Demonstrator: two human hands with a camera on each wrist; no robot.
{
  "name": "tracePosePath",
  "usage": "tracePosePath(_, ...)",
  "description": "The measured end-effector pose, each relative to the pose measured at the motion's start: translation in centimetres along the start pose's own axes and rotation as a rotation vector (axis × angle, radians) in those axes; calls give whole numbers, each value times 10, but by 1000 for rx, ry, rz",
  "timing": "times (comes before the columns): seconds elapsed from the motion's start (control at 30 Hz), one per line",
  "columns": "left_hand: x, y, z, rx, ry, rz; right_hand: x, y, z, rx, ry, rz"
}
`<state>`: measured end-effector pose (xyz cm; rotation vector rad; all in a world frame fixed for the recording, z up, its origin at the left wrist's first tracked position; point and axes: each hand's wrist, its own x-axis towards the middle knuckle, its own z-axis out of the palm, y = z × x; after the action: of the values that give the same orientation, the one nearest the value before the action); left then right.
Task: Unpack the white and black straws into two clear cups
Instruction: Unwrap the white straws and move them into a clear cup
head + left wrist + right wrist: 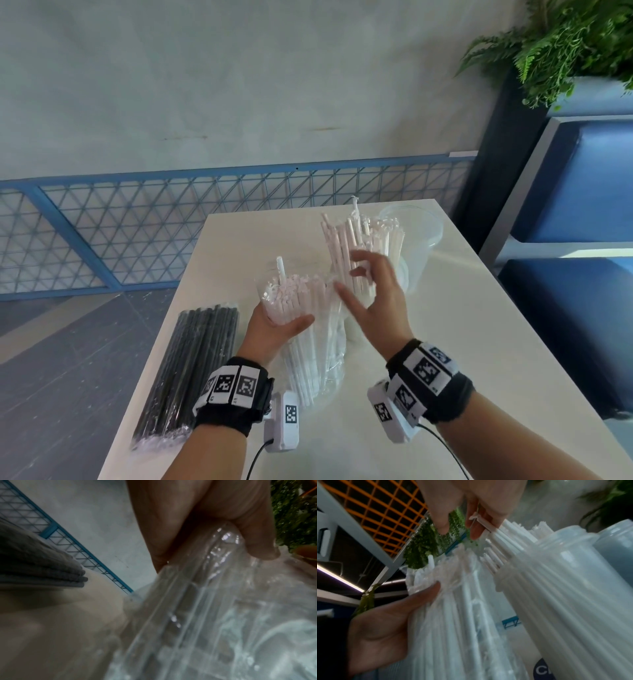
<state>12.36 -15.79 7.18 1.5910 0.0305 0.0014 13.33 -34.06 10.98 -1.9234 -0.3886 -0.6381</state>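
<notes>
My left hand (pixel 274 323) grips a clear plastic bag of white straws (pixel 308 346) near its open top, holding it tilted above the white table (pixel 462 342). The left wrist view shows its fingers (pixel 240 520) curled round the crinkled bag (pixel 214 588). My right hand (pixel 346 279) hovers with fingers spread between the bag and a clear cup of white straws (pixel 359 240), holding nothing. In the right wrist view that cup (pixel 556 595) stands right of the bag (pixel 453 615). An empty clear cup (pixel 416 233) stands behind. A sealed pack of black straws (pixel 191 366) lies at the table's left.
A blue mesh railing (pixel 171 222) runs beyond the table's far edge. A blue bench (pixel 575 240) and a green plant (pixel 565 44) stand to the right. The table's near right part shows bare surface.
</notes>
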Motion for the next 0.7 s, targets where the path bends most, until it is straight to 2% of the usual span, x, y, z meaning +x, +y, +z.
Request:
tracePosePath(0.07, -3, 0, 0, 18, -29, -2, -8, 0, 7, -127, -63, -89)
tracePosePath(0.17, -8, 0, -2, 52, -60, -15, -11, 0, 13, -403, 5, -190)
tracePosePath(0.33, -11, -7, -7, 33, -62, -22, -16, 3, 20, -562, -101, -260)
tracePosePath(0.4, -12, -9, -10, 22, -61, -15, -16, 5, 24, -543, -154, -304)
tracePosePath(0.53, -12, -8, -15, -5, -67, 26, -15, 1, 31, -312, -260, -383)
tracePosePath(0.6, -12, -7, -14, -7, -83, 37, -14, 0, 31, -246, -299, -351)
tracePosePath(0.7, -13, -7, -12, -1, -122, 46, -10, -1, 32, -132, -402, -213)
